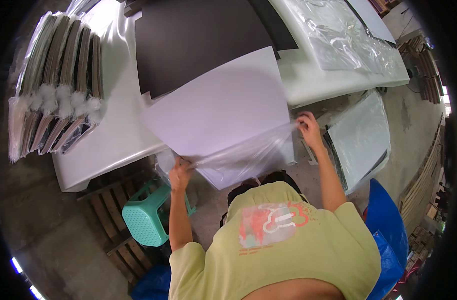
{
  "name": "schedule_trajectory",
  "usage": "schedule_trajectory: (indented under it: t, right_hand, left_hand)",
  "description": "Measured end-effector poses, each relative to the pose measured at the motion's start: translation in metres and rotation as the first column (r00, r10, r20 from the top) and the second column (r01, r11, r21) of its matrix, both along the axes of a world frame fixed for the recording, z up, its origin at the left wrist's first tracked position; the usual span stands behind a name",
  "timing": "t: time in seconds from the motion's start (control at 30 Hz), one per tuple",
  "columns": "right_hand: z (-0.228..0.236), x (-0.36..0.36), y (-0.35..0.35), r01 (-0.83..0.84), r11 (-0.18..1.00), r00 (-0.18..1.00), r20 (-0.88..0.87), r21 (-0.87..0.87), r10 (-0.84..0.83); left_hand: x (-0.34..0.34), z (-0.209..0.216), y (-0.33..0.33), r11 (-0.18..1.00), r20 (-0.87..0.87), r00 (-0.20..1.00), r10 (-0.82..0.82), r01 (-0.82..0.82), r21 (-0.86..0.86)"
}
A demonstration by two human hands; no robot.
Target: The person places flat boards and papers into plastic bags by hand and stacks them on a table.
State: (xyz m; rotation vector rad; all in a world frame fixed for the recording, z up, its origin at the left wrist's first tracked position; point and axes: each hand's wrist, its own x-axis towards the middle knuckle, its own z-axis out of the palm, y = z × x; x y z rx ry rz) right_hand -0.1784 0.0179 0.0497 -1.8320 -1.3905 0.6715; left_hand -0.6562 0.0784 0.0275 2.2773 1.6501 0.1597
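Observation:
A stack of large white sheets (238,100) juts over the table's near edge toward me. Across its near end stretches a clear plastic bag (248,148), drawn taut between my hands. My left hand (180,174) is closed on the bag's left side, beside the sheets' lower left corner. At the right edge of the stack, my right hand (308,127) pinches the other side of the plastic, slightly blurred. The bag covers only the near part of the sheets. Beyond them lie large dark sheets (198,42), partly under the white ones.
Plastic-wrapped bundles (63,80) are piled on the left of the white table (116,150). More clear plastic (338,37) lies at the table's far right. A wrapped stack (361,140) stands low at my right. A green stool (146,215) and wooden pallet (106,215) are at my left.

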Motion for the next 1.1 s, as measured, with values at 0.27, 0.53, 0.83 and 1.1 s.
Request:
schedule_trajectory:
  t: [0.27,0.53,0.83,1.1]
  right_hand:
    - [0.018,0.014,0.015,-0.43,0.894,0.797,0.412,-0.128,0.442]
    - [0.021,0.017,-0.029,-0.273,0.956,0.859,0.419,-0.112,0.294]
    - [0.13,0.061,-0.069,-0.251,0.965,0.767,0.594,-0.07,0.243]
    - [0.206,0.126,-0.13,0.166,0.985,0.775,0.612,0.044,-0.158]
  left_hand:
    - [0.007,0.054,0.045,0.985,-0.003,0.99,-0.144,0.143,0.098]
    - [0.005,0.061,0.036,0.944,-0.038,0.943,-0.331,0.331,0.003]
    - [0.068,0.198,0.074,0.778,0.106,0.773,-0.625,0.609,0.152]
    - [0.188,0.267,0.095,0.694,0.227,0.664,-0.713,0.619,0.369]
